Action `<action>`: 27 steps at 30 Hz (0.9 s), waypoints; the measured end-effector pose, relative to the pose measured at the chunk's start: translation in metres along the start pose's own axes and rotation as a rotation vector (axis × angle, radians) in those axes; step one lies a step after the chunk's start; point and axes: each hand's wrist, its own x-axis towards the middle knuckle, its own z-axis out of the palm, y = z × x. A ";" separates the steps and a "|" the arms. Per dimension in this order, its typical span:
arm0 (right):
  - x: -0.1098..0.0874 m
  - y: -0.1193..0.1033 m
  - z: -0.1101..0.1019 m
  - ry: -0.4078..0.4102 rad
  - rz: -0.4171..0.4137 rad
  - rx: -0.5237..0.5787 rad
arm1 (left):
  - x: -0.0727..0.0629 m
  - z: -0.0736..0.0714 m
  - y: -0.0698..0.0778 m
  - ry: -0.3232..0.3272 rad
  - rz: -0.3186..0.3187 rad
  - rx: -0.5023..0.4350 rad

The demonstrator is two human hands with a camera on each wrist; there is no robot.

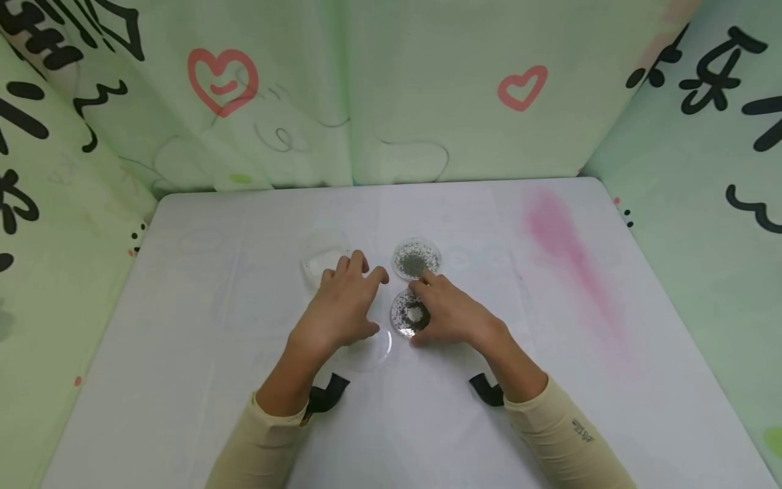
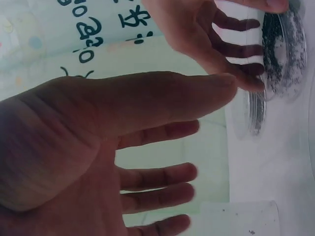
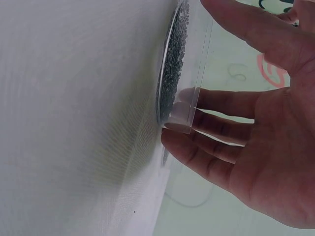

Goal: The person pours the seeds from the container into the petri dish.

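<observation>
My right hand (image 1: 455, 312) holds the rim of a clear round dish (image 1: 400, 314) of dark grains, thumb at the near side and fingers at the far side. In the right wrist view its fingers curl against the dish's clear wall (image 3: 187, 110), with dark granules (image 3: 174, 64) inside. A second dish of dark grains (image 1: 417, 257) stands just beyond it. My left hand (image 1: 342, 305) hovers to the left, fingers spread and holding nothing. Below its thumb lies a clear round piece (image 1: 389, 348); past its fingers, another clear container (image 1: 313, 268) is partly hidden.
A white cloth (image 1: 244, 305) covers the table, with a pink stain (image 1: 568, 251) at the right. Green printed curtains (image 1: 403, 88) enclose the back and sides. Black straps (image 1: 330, 394) stick out at both wrists.
</observation>
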 end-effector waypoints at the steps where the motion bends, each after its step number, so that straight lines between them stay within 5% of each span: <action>1: 0.000 0.000 0.000 0.000 0.000 0.002 | 0.000 0.001 0.001 -0.015 0.005 0.006; 5: -0.001 0.000 0.000 0.000 0.002 0.010 | 0.000 0.006 0.008 -0.126 -0.026 0.011; 16: 0.001 0.000 0.001 -0.004 0.011 0.005 | 0.005 0.032 0.023 -0.347 -0.280 0.083; 27: 0.000 0.000 0.001 0.002 0.003 0.002 | 0.007 0.043 0.027 -0.326 -0.293 0.181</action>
